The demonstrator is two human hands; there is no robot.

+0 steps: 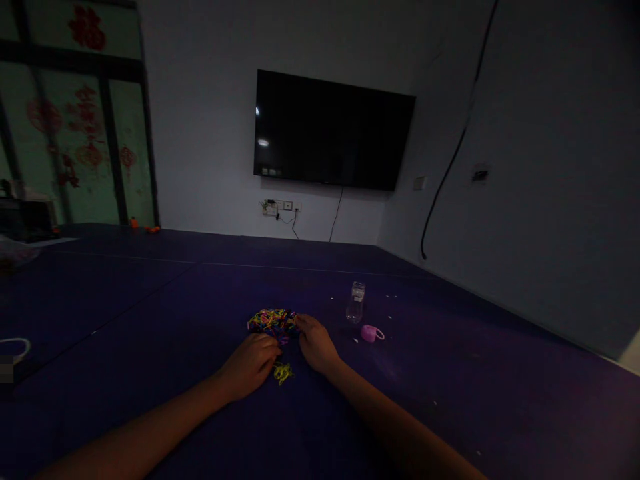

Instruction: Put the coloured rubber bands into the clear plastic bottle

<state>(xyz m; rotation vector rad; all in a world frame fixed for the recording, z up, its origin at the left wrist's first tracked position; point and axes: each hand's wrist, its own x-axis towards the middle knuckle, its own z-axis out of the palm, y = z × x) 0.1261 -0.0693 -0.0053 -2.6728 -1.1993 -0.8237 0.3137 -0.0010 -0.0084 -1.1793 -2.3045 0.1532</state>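
A heap of small multicoloured bands, which look like rubber bands [273,321], lies on the dark purple floor surface in front of me. My right hand [315,341] is at the heap's right edge, its fingers closed on some of the bands. At the near side of the heap rests my left hand [254,362], fingers curled and pressed together; whatever they may hold is hidden. Just right of the left fingertips sits a small separate clump of yellow bands [283,373].
A clear plastic bottle [355,303] stands beyond my right hand, with a pink cap with a loop [371,333] beside it. Small white scraps are scattered around them. A television [333,130] hangs on the far wall. A white loop-shaped thing [17,347] shows at the left edge.
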